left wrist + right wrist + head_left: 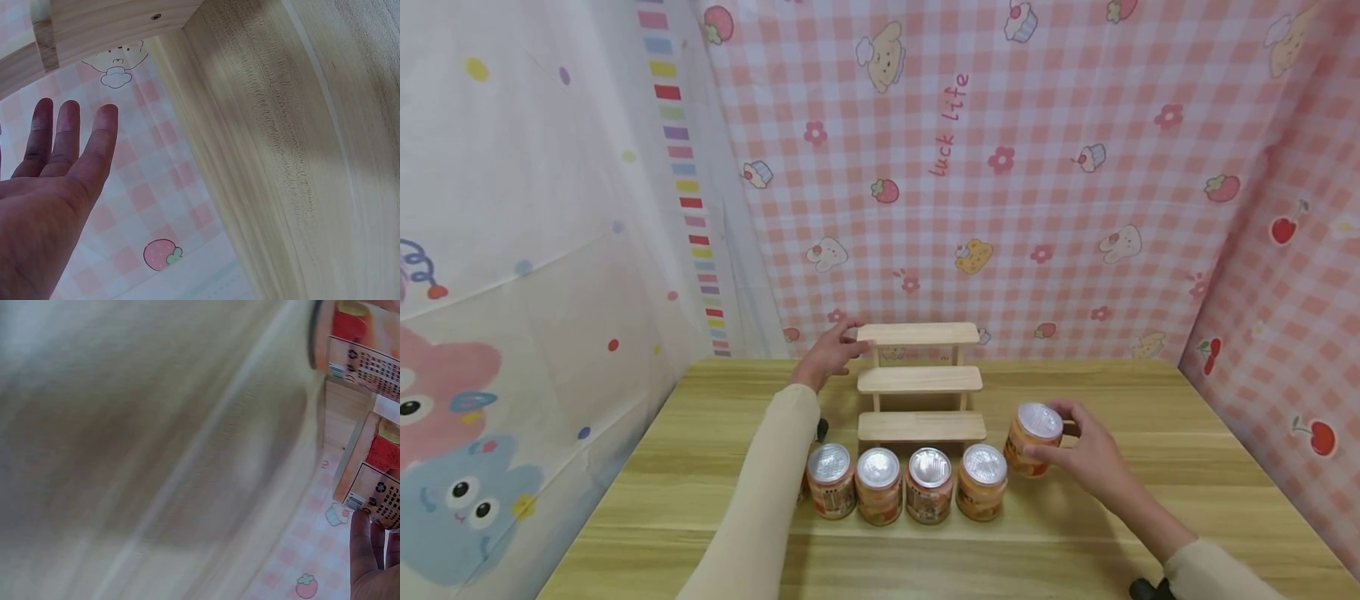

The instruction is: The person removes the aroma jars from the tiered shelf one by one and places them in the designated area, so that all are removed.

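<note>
My right hand (1086, 450) grips a can (1028, 442) with a silver lid and orange label, thumb in front and fingers behind. This can is slightly tilted, right of a row of similar cans (930, 487). In the right wrist view, the held can (378, 472) shows at the right edge above the fingers (362, 547). My left hand (831, 354) is at the left end of the top board of a three-step wooden shelf (921, 381). Its fingers (65, 128) look straight in the left wrist view; contact with the board is unclear.
The row of cans stands in front of the shelf's lowest step; my left sleeve (760, 500) partly hides its left end. All rests on a wood-grain table (647, 492). A pink checked cloth (1037, 208) hangs behind, with a white printed cloth (550, 250) at left.
</note>
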### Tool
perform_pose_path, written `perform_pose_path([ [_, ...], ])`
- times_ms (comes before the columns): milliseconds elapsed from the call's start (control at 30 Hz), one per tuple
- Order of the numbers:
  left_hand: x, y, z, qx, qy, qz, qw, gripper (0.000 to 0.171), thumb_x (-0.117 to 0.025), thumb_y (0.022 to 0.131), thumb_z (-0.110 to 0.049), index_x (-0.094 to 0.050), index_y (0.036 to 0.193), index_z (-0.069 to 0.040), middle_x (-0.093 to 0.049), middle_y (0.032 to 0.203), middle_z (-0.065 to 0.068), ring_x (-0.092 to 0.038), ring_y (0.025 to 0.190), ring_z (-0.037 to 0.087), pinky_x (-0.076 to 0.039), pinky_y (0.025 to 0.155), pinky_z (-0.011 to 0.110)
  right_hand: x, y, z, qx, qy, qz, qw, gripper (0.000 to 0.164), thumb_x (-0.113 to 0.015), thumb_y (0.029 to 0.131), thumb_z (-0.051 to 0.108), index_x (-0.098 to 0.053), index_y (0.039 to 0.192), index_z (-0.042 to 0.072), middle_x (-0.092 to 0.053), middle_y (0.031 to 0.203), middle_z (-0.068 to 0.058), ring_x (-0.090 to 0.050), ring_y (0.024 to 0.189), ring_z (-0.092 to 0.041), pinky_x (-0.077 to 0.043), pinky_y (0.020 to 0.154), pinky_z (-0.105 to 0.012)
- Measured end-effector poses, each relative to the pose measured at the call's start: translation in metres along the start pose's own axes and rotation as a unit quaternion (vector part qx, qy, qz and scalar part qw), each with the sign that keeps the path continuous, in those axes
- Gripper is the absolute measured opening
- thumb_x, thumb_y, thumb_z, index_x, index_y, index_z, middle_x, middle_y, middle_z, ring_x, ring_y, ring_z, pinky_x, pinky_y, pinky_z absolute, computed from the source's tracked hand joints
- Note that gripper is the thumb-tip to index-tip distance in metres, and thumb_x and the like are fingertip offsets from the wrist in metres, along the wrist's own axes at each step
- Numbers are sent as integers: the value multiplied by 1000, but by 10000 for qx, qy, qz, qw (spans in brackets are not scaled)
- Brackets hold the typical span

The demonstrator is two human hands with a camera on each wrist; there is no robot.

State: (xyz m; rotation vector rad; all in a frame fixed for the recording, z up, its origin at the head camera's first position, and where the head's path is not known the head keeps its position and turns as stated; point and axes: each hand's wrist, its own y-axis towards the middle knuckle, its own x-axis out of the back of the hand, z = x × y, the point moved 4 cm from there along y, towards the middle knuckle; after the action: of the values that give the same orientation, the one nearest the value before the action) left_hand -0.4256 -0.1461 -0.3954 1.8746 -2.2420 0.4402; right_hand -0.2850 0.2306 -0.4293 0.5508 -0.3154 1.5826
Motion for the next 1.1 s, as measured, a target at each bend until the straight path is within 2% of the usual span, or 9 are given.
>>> perform_pose_path([
  [567,2,1,3,14,62,16,10000,61,-65,98,-33,-38,151,-18,-47,141,20,-46,130,38,-41,101,61,-12,-18,-17,60,-134,17,9999,79,-89,75,27,-46,136,-2,-55,124,-19,-57,113,-39,-51,80,-36],
  [800,0,2,2,8,-4,50,10000,62,-66,97,-32,-38,152,-18,-47,141,19,-45,131,39,-41,101,60,-15,-22,-23,6,-178,50,9998,81,-90,73,26,-46,135,-2,-55,124,-20,-57,112,-40,-51,84,-40],
  [1033,2,1,2,3,57,37,10000,63,-66,97,-33,-38,151,-17,-48,140,19,-46,129,38,-41,100,60,-20,-27,-26,76,-80,47,9999,78,-90,73,22,-46,133,-2,-56,122,-20,-58,110,-39,-52,79,-34],
  [1100,3,0,0,-24,149,15,9999,63,-66,97,-33,-39,151,-17,-48,140,18,-47,128,36,-42,99,58,-21,-28,-27,135,-50,66,9999,81,-90,74,21,-44,136,-2,-55,123,-21,-57,111,-39,-53,79,-33],
])
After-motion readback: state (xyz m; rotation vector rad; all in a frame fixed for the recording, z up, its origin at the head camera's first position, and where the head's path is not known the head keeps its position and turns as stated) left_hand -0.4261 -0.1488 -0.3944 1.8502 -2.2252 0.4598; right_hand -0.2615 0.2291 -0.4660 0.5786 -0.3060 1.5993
